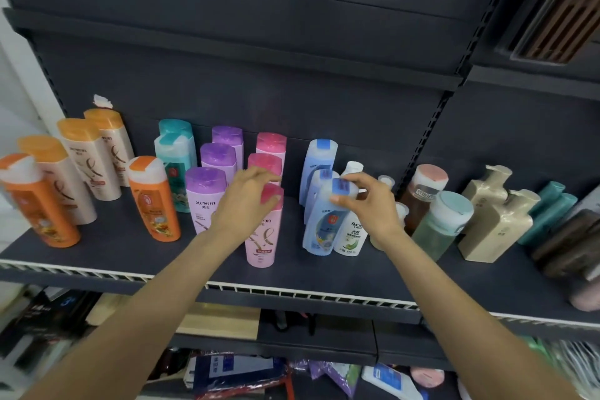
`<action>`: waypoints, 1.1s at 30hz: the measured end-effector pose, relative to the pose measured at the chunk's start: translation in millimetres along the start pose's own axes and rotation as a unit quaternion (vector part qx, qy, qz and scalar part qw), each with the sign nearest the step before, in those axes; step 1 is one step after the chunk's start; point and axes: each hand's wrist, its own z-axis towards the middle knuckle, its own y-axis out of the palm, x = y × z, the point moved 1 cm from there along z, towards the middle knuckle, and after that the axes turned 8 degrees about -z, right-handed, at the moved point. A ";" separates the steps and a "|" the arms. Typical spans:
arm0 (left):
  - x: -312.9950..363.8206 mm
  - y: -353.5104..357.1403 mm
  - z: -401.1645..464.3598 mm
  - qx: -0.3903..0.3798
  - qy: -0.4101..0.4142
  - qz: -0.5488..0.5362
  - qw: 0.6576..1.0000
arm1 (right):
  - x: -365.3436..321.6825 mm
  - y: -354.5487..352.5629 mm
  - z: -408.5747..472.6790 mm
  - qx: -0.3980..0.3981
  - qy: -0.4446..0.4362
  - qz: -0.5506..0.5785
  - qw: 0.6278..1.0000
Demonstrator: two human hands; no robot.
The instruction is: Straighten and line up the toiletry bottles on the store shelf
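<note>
Pink bottle (263,227) cap under L hand (246,201) curled fingers; R hand (367,201) pinches blue bottle (324,224).

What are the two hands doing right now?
Left hand: fingers curled over the cap of the front pink bottle, holding it.
Right hand: pinching the cap of the front blue bottle.

You are facing a dark grey metal shelving unit (292,81) with slotted uprights (431,127); a pale wall (19,75) shows at your left.
</note>
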 end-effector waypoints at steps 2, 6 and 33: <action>-9.4 3.3 2.5 -0.048 0.009 0.070 0.996 | 9.8 10.0 -1.7 -0.019 0.017 -0.018 1.000; -19.8 9.3 4.7 -0.077 0.005 0.101 0.992 | 22.0 25.4 -6.0 -0.047 0.026 -0.059 0.997; -5.9 -37.9 -2.2 -0.030 -0.039 0.005 0.999 | 1.0 32.3 -12.4 -0.028 -0.001 -0.129 0.991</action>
